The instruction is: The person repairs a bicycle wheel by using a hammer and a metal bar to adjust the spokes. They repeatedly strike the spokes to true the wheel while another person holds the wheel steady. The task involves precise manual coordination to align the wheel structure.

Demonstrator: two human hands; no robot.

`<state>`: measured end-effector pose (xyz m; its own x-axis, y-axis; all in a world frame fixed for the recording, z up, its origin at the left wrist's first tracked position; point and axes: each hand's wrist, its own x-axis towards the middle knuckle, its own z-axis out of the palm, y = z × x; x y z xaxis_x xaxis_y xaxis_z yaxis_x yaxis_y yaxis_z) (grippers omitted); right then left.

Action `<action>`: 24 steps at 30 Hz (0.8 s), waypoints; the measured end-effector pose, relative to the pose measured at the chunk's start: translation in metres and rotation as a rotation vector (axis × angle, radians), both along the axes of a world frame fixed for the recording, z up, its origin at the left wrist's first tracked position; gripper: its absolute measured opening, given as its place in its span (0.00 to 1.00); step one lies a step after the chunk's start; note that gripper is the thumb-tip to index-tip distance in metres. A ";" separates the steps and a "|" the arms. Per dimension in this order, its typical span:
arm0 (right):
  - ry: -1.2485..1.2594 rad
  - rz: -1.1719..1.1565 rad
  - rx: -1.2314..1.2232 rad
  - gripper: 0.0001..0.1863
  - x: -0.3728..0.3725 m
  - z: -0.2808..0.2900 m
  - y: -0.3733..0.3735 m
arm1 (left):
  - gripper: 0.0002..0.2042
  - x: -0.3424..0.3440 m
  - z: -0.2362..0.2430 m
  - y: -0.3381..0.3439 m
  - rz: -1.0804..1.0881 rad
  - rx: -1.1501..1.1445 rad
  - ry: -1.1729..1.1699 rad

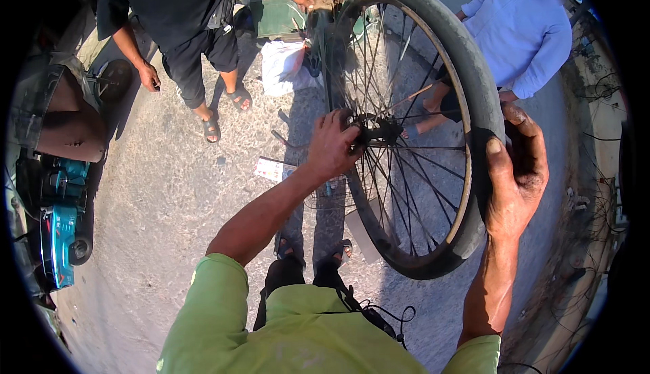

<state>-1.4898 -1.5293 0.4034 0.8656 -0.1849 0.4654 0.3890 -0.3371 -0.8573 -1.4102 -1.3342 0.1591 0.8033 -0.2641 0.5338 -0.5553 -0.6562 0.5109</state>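
A spoked bicycle wheel (482, 96) with a worn black tyre hangs upright in front of me, off the ground. My left hand (333, 145) has its fingers closed round the dark, greasy end of the hub (382, 130). At the wheel's right side, my right hand (518, 174) grips the tyre, its thumb on the near face and the fingers bent round the outer edge. Blackened skin shows on the right fingertips. Thin dark spokes run from the hub to the rim, one of them lighter brown.
A person in black (172, 18) stands at the far left, one hand on a green-covered box (274, 15). Another in light blue (518, 29) is behind the wheel at right. A white bag (284, 66) and a printed sheet (272, 169) lie on the ground. A teal machine (62, 238) stands left.
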 end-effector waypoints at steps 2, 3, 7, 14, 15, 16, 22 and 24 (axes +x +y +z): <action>0.003 0.019 0.005 0.24 0.003 0.002 -0.003 | 0.19 0.001 -0.004 -0.002 -0.030 0.010 -0.065; 0.012 0.026 0.010 0.24 0.004 0.003 -0.004 | 0.19 0.002 -0.006 -0.003 -0.041 0.015 -0.097; 0.045 0.044 0.016 0.23 0.006 0.006 -0.008 | 0.19 0.001 -0.014 -0.008 -0.078 -0.030 -0.100; 0.058 0.023 -0.088 0.22 0.003 0.003 -0.028 | 0.22 -0.002 -0.005 -0.013 -0.081 0.001 0.046; 0.040 0.025 -0.101 0.22 0.003 0.002 -0.028 | 0.23 -0.005 -0.002 -0.011 -0.098 -0.008 0.080; -0.027 0.019 -0.160 0.22 0.004 0.000 -0.030 | 0.23 -0.013 0.000 -0.009 -0.054 -0.016 0.093; -0.141 0.076 -0.122 0.20 0.001 -0.001 -0.028 | 0.22 -0.144 -0.093 0.057 0.271 -0.139 0.549; -0.170 0.105 -0.067 0.19 -0.001 -0.003 -0.024 | 0.22 -0.234 -0.159 0.105 0.377 0.003 0.866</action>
